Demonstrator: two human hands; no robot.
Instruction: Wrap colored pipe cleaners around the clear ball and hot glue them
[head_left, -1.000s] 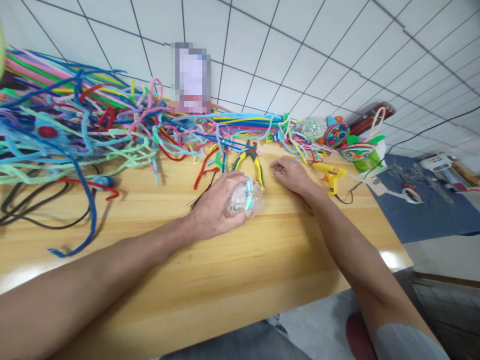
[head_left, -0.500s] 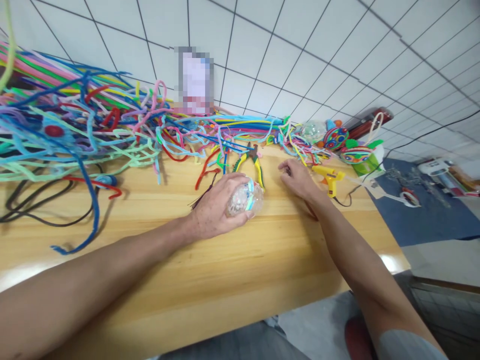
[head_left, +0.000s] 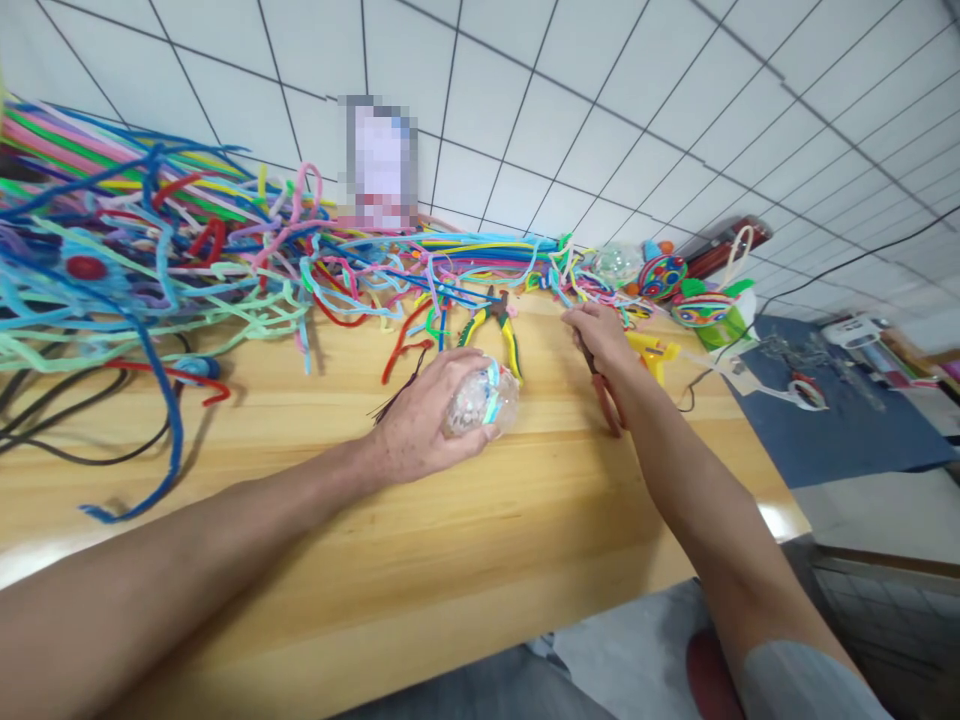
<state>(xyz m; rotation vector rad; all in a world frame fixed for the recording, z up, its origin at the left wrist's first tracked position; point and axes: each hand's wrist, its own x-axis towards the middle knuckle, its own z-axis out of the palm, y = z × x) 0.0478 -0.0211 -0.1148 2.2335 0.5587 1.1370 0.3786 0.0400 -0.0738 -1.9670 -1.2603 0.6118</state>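
Observation:
My left hand (head_left: pixel 424 425) is wrapped round a clear ball (head_left: pixel 472 405) with shiny bits inside and an iridescent stripe across it. My right hand (head_left: pixel 602 335) is closed on the dark metal end of a red-handled tool (head_left: pixel 609 405). Its handles point back toward me under my forearm; whether it is scissors or pliers I cannot tell. Between and beyond my hands lie pliers (head_left: pixel 510 350) with yellow and green handles, spread apart. A dark tassel (head_left: pixel 401 392) lies at the left hand's back.
Tangled pipe cleaners (head_left: pixel 150 250) cover the table's left and back. A yellow glue gun (head_left: pixel 654 355) lies right of my right hand, with its cord trailing off. Colourful decorated balls (head_left: pixel 664 275) stand at the back right. A blue mat (head_left: pixel 847 400) lies beyond the table's right edge.
My right hand has closed on the red-handled tool, whose handles now show more from under the forearm. The left hand keeps hold of the ball. The view has shifted slightly.

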